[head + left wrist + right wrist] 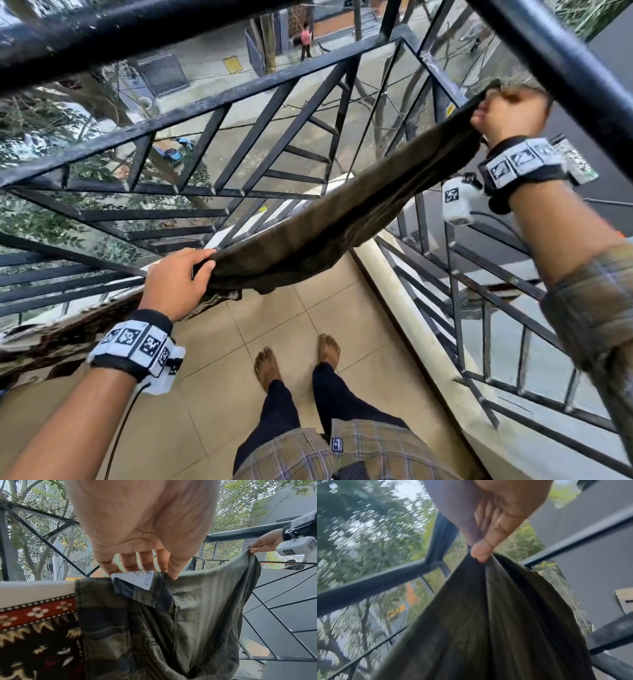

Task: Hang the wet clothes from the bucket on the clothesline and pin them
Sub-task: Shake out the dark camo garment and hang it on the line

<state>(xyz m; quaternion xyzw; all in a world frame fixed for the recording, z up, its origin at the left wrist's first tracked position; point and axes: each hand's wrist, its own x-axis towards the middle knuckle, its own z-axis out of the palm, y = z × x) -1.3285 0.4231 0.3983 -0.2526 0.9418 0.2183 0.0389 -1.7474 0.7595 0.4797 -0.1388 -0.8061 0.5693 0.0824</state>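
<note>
An olive-brown wet garment [342,219] hangs stretched between both hands over the balcony floor. My left hand [200,265] grips its lower left end by the railing. In the left wrist view, that left hand [145,572] pinches the edge beside a white label [137,580], and the garment [202,615] sags below. My right hand [486,113] pinches the other end, raised high near a thick black bar [565,68]. The right wrist view shows the right hand [480,553], thumb and fingers bunching the garment [488,628]. No bucket or pins are in view.
A black metal railing grille [239,144] closes the balcony ahead and to the right. A red and black patterned cloth [68,329] lies draped over the ledge on the left. Another black bar [137,31] runs overhead. My bare feet stand on beige tiles [212,394].
</note>
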